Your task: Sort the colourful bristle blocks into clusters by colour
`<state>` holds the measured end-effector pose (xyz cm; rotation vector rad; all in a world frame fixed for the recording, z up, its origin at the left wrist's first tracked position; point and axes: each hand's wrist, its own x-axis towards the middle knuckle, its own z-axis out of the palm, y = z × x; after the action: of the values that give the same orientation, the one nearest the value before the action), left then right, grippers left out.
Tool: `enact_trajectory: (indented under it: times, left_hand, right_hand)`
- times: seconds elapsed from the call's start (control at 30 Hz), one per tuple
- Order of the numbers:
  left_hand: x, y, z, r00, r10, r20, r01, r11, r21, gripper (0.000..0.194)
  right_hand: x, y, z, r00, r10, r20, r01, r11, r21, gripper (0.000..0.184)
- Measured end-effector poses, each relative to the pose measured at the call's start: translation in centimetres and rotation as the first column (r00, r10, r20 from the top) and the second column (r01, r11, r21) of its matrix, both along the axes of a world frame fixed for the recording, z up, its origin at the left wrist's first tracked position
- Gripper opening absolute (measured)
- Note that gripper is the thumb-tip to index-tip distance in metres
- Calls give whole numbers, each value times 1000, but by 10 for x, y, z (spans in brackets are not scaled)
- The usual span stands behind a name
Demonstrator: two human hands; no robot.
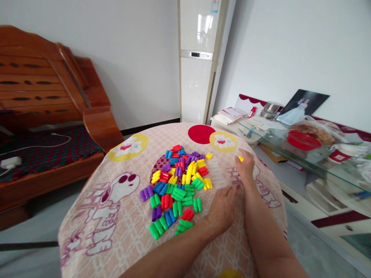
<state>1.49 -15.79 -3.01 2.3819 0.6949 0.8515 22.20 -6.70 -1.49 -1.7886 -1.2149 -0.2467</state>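
Note:
A pile of small plastic building pieces (176, 193), ribbed like joined tubes in green, yellow, red, blue and purple, lies loosely over the middle of the round table. Right of the pile, my left hand (222, 208) rests low over the cloth with its back up and fingers curled together. Whatever may be inside its fingers is hidden. Farther out, near the table's right edge, my right hand (245, 166) pinches a small yellow plastic piece (241, 158) between thumb and finger. Closest to my left forearm are a red piece (188, 214) and a green piece (184, 226).
A patterned cloth (130, 243) covers the table. To the right stands a glass-topped cabinet (272, 143) bearing a red bowl (304, 140), papers (228, 115) and a photo (303, 105). A wooden bench (98, 123) is at left, a tall white air conditioner (195, 85) behind.

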Motion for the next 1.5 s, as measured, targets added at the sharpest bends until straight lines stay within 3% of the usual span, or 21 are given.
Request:
enact_trajectory:
  times: [0.1, 0.2, 0.33, 0.43, 0.6, 0.73, 0.83, 1.0, 1.2, 1.4, 1.5]
  left_hand:
    - [-6, 0, 13, 951, 54, 304, -53, 999, -12, 44]
    - [-13, -3, 23, 920, -10, 393, -28, 995, 91, 30]
    - [-16, -7, 24, 928, -94, 361, 42, 988, 150, 34]
    - [-15, -6, 20, 933, -123, 339, 81, 988, 134, 41]
    - [-14, -1, 18, 931, -122, 344, 99, 992, 84, 39]
    - [-14, -1, 16, 930, -154, 335, 139, 988, 69, 40]
    - [-13, -2, 14, 921, -178, 346, 164, 984, 70, 43]
    - [-13, -1, 13, 928, -196, 318, 195, 980, 33, 47]
    - [-13, -1, 13, 923, -205, 325, 212, 977, 12, 48]
    - [-13, -1, 14, 938, -212, 276, 217, 976, 13, 43]
    - [-14, -2, 16, 942, -233, 242, 230, 972, 38, 28]
  right_hand:
    - [-42, 8, 5, 960, 279, -34, -280, 960, -29, 30]
    - [-87, 17, -2, 863, 499, -75, -505, 849, -154, 30]
    - [-125, 25, -13, 849, 529, 16, -504, 818, -277, 33]
    - [-134, 26, -11, 857, 515, -30, -506, 826, -248, 31]
    - [-111, 20, 5, 890, 425, -165, -439, 897, -60, 24]
    - [-63, 10, 14, 991, 115, -66, -120, 989, -82, 20]
    - [-33, 2, 18, 996, -76, 55, 85, 977, -197, 22]
    - [-12, -3, 19, 959, -183, 217, 239, 933, -269, 24]
    - [-4, -4, 11, 950, -198, 240, 265, 919, -292, 24]
    - [-13, -3, 15, 972, -167, 165, 201, 955, -218, 18]
    - [-31, -1, 26, 997, -40, 60, 54, 964, -261, 15]
